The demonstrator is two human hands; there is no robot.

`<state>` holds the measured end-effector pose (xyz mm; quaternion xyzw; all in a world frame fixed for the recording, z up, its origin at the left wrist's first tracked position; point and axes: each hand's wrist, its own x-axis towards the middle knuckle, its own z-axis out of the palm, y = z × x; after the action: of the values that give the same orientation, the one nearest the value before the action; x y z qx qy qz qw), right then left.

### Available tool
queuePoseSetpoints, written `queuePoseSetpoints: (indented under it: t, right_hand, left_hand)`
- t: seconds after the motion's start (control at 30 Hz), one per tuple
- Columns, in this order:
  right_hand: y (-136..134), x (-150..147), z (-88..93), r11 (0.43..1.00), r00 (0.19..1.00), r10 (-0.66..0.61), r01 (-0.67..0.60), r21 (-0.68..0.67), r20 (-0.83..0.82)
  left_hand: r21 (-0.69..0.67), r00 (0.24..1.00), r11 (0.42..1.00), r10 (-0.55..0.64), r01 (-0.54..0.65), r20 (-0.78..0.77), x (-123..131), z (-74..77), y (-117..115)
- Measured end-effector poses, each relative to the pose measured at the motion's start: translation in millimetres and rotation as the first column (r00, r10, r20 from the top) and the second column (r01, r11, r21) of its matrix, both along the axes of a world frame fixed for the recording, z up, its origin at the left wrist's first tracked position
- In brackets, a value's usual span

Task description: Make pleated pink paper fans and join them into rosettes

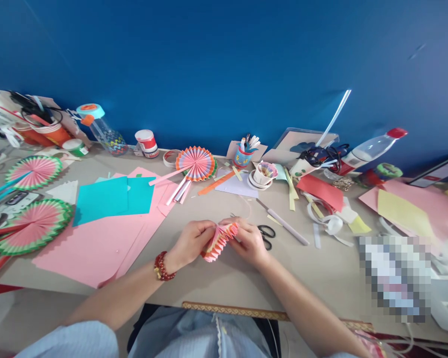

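Note:
Both hands hold a small pleated paper fan (219, 243), pink with orange and red zigzag bands, above the table near its front. My left hand (194, 241) pinches its left side between thumb and fingers. On the right side, my right hand (249, 241) grips the pleats, its fingers closed around the edge. Black-handled scissors (268, 231) lie just beyond the right hand, their blades mostly hidden behind it. A finished round paper fan (196, 164) with pink and orange rings stands farther back, with paper-strip handles.
Pink sheets (93, 243) and turquoise paper (114, 200) lie to the left, beside green-edged round fans (33, 226). A lilac pen-like tool (283, 223), a white tape roll (332, 224) and paper scraps lie right. A bottle (373, 149) and pencil cup (242, 156) stand along the blue wall.

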<state>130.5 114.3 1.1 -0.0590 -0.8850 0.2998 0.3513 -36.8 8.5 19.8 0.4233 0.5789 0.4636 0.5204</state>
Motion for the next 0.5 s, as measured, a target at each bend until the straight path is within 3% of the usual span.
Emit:
queuePoseSetpoints:
  t: [0.17,0.37,0.5]
  right_hand:
    - [2.3,1.7,0.3,0.992,0.999,0.013,-0.017,0.126,0.031]
    - [11.4,2.2,-6.2,0.999,0.999,0.009,-0.011,0.043,0.042]
    - [12.9,1.6,-8.6,0.997,0.998,-0.035,0.032,0.063,0.056]
  left_hand:
    - [-0.072,0.988,0.997,0.014,-0.003,0.157,1.2,1.3,0.9]
    - [-0.119,0.934,0.993,0.017,0.027,0.358,-1.4,7.9,5.1]
    - [-0.130,0.904,0.990,0.000,0.061,0.428,-2.2,8.0,6.3]
